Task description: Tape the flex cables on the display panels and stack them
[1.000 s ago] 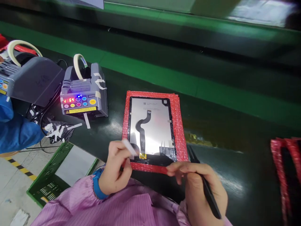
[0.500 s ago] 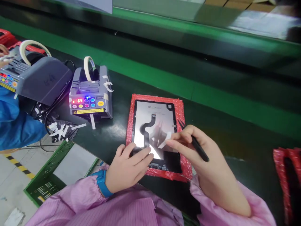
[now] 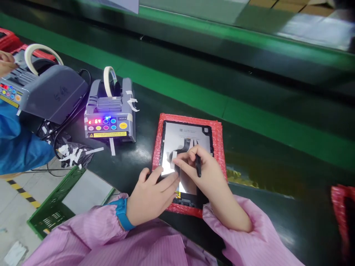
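A tablet display panel (image 3: 173,136), its silvery back facing up, rests on red bubble wrap (image 3: 218,137). A black flex cable (image 3: 183,147) snakes over it, partly hidden by my hands. My left hand (image 3: 154,196) lies on the panel's lower left with its fingers stretched out. Over the panel's middle, my right hand (image 3: 209,177) pinches a short strip of white tape (image 3: 174,159) between thumb and forefinger, close to the flex cable. Black tweezers (image 3: 198,165) are tucked in the same hand. Whether the tape touches the panel, I cannot tell.
A tape dispenser (image 3: 110,111) with a tape strip (image 3: 112,146) hanging from its front stands at the left. Beyond it is another dispenser (image 3: 57,92), beside a co-worker's hand (image 3: 6,63). A green crate (image 3: 52,207) sits below the table edge. More red bubble wrap (image 3: 340,207) lies far right.
My right hand has moved left across the panel, bringing the tape strip to the flex cable. The tweezers have turned more upright. My left hand stays on the panel.
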Available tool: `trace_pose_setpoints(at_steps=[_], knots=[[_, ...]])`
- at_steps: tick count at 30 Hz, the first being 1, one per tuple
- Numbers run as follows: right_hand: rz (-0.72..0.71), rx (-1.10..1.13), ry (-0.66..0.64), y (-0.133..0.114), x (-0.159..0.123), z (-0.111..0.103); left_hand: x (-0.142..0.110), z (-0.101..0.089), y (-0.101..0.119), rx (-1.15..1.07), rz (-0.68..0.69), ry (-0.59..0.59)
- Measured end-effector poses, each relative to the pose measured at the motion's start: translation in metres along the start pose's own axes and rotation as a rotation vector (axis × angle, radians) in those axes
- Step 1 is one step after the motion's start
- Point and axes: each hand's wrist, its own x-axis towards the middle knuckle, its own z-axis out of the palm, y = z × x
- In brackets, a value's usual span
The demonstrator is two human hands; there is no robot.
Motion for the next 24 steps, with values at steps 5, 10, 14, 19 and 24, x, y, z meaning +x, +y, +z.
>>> trace_pose_setpoints(at_steps=[5, 10, 14, 19, 24], knots=[[-0.015, -0.037, 0.048, 0.008, 0.002, 0.002, 0.005, 0.003, -0.004, -0.037, 0.067, -0.019], [0.004, -0.023, 0.043, 0.010, 0.003, 0.002, 0.012, 0.005, -0.009, -0.065, 0.131, -0.007], [0.021, 0.021, 0.035, 0.008, 0.004, 0.002, 0.013, 0.005, -0.009, -0.074, 0.141, 0.001], [0.028, 0.038, 0.014, 0.006, 0.003, 0.001, 0.012, 0.004, -0.007, 0.000, 0.106, 0.024], [0.014, -0.010, 0.036, 0.008, 0.002, 0.005, 0.012, 0.004, -0.007, 0.011, 0.113, 0.019]])
